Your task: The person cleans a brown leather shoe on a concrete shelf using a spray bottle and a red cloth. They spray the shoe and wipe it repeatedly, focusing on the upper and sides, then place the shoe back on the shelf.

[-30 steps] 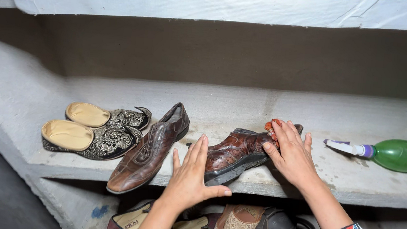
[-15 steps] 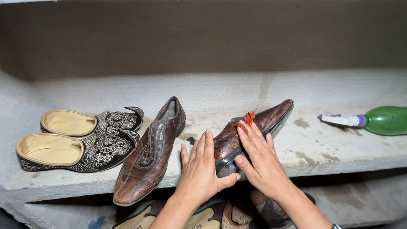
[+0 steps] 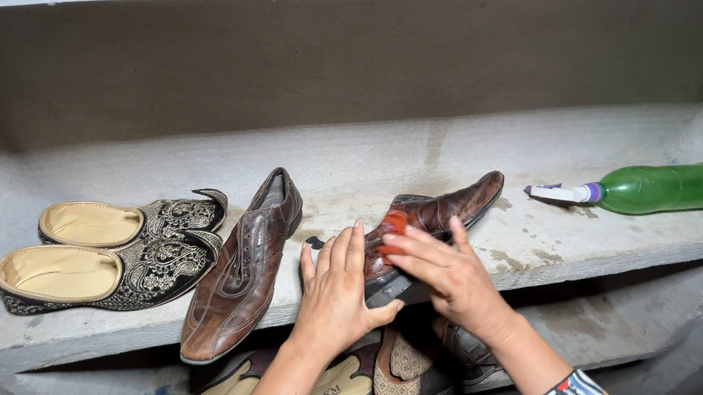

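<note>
A brown leather shoe (image 3: 445, 211) lies tilted on its side on the concrete shelf (image 3: 544, 164), its toe pointing back right. My left hand (image 3: 336, 286) presses against its heel end with fingers spread, steadying it. A small orange-red cloth (image 3: 394, 223) sits on the shoe's upper, held under the fingertips of my right hand (image 3: 447, 275). The matching brown shoe (image 3: 242, 264) lies just to the left, its toe hanging over the shelf's front edge.
A pair of black embroidered slippers (image 3: 115, 248) with tan insoles sits at the left. A green spray bottle (image 3: 670, 187) lies on its side at the right. Below the shelf edge are more shoes (image 3: 403, 374). A dark wall backs the shelf.
My right hand has slid with the cloth along the shoe, from the toe end toward the heel end. My left hand stays on the heel. The view has shifted a little.
</note>
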